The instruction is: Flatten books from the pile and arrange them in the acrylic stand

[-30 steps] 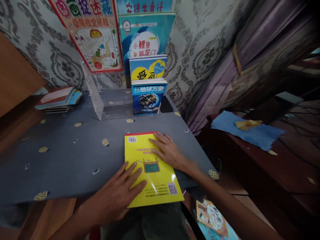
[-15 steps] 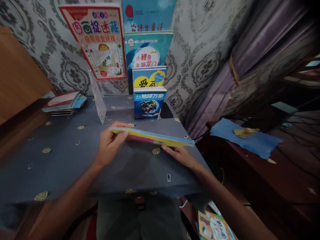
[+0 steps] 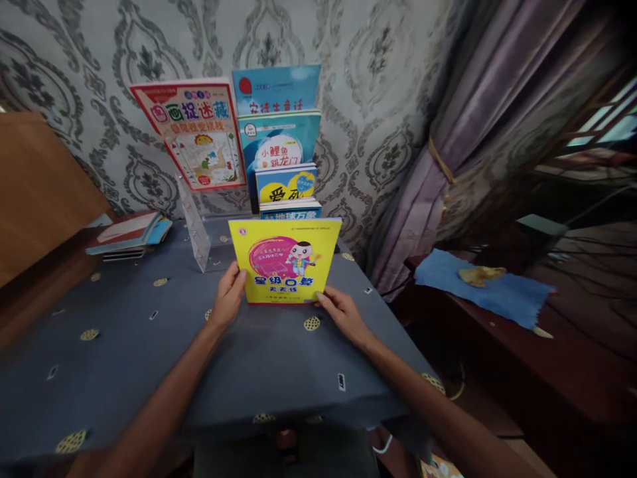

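Between both hands I hold a yellow workbook (image 3: pixel 323 259) nearly upright above the table, its cover facing me. My left hand (image 3: pixel 229 292) grips its left edge low down, thumb on the front. At the lower right corner my right hand (image 3: pixel 343 313) pinches it, thumb in front and other fingers partly hidden. Just behind it stands a clear tiered book rack (image 3: pixel 194 232). A red-bordered picture book (image 3: pixel 204 139) leans on its left side. In its right column are two teal storybooks (image 3: pixel 279 126), a blue-and-yellow book (image 3: pixel 286 184) and an earth-picture book (image 3: pixel 291 211), mostly covered by the workbook.
A stack of books (image 3: pixel 129 232) lies at the table's left rear. Patterned cloth covers the table (image 3: pixel 164 358). To the right are a tied purple curtain (image 3: pixel 423 199) and a dark red surface with a blue cloth (image 3: pixel 478 299). Another book (image 3: pixel 440 467) shows below at right.
The workbook has tilted from nearly edge-on to upright, so its yellow cover now shows and hides the earth-picture book. The camera view has tilted up a little.
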Action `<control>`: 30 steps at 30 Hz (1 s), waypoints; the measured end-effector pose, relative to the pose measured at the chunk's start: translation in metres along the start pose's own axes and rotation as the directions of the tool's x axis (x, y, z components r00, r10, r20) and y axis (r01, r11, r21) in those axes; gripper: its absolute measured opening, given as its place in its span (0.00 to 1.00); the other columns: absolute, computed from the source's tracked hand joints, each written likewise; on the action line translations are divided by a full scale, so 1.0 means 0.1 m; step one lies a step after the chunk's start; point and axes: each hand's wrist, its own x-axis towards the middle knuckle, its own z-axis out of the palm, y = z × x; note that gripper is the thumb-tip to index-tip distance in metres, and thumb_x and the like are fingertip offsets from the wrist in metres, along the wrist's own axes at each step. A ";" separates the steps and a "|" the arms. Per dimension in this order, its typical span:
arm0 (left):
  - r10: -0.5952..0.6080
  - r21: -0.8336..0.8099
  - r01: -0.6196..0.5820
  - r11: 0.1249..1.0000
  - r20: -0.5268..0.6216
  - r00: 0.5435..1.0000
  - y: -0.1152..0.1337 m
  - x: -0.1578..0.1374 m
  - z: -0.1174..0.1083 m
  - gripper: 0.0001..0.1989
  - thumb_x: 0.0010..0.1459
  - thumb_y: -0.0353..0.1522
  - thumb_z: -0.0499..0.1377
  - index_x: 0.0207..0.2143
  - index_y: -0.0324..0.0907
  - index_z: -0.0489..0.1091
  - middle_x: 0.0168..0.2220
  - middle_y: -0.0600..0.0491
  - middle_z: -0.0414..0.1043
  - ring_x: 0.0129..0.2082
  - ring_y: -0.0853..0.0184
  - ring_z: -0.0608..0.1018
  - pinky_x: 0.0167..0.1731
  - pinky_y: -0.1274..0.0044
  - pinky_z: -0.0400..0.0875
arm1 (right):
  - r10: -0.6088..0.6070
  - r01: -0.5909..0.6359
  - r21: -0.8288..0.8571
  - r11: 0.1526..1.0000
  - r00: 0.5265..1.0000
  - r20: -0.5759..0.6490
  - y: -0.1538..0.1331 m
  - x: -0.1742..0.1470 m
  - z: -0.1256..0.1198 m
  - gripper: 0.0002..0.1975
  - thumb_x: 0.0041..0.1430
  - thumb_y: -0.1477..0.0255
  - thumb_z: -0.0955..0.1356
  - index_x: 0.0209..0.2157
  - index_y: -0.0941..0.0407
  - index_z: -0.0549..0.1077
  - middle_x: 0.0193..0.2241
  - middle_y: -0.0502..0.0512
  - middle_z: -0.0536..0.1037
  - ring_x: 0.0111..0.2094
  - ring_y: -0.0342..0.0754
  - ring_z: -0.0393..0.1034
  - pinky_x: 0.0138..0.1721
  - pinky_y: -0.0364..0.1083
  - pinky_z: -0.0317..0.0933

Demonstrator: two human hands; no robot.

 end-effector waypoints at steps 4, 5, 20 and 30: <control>-0.073 -0.141 0.076 0.987 0.023 0.997 0.07 -0.03 0.05 0.24 0.56 0.46 0.64 0.50 0.42 0.71 0.48 0.48 0.78 0.50 0.59 0.78 0.48 0.71 0.74 | 0.033 -0.033 0.012 0.999 0.999 -0.020 -0.05 -0.04 0.00 0.25 0.61 0.47 0.64 0.35 0.55 0.77 0.29 0.54 0.77 0.29 0.48 0.67 0.33 0.47 0.65; -0.094 -0.171 0.096 0.981 0.021 0.995 0.09 -0.04 0.05 0.24 0.56 0.46 0.64 0.50 0.42 0.71 0.47 0.48 0.79 0.50 0.58 0.79 0.48 0.70 0.74 | 0.042 -0.042 0.018 0.999 0.999 -0.013 -0.07 -0.05 0.00 0.25 0.61 0.46 0.64 0.34 0.55 0.76 0.27 0.53 0.76 0.27 0.47 0.65 0.30 0.46 0.63; -0.480 -0.235 0.459 0.857 -0.039 0.876 -0.19 -0.12 -0.07 0.26 0.48 0.40 0.69 0.48 0.41 0.71 0.35 0.50 0.82 0.34 0.59 0.84 0.29 0.75 0.77 | 0.281 -0.313 0.160 0.936 0.939 0.196 -0.08 -0.23 -0.09 0.27 0.51 0.44 0.71 0.35 0.56 0.76 0.22 0.50 0.76 0.18 0.43 0.63 0.18 0.43 0.57; -0.567 0.293 0.528 0.798 0.067 0.821 -0.24 -0.17 -0.22 0.42 0.54 0.36 0.59 0.68 0.37 0.46 0.19 0.59 0.72 0.12 0.69 0.72 0.10 0.84 0.58 | 0.483 -0.554 0.170 0.815 0.811 0.330 -0.17 -0.35 -0.16 0.24 0.45 0.49 0.75 0.29 0.57 0.74 0.23 0.53 0.79 0.20 0.43 0.68 0.18 0.41 0.60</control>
